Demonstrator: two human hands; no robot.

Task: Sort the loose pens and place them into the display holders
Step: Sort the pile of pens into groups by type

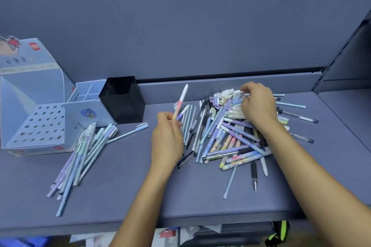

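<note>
Pens (230, 132) heaped centre-right: light, stiff, probably slippery; pinch mid-barrel. Left hand (166, 136) grips pink-white pen (180, 104); right hand (258, 104) pinches among heap.

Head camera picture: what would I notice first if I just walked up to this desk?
The big jumbled pile of pens on the right of the desk catches the eye first, with the right hand on its far side. In the middle, the left hand holds up a pink-and-white pen. At left, a smaller bundle of pens lies next to a blue display box with holes and a black holder.
</note>
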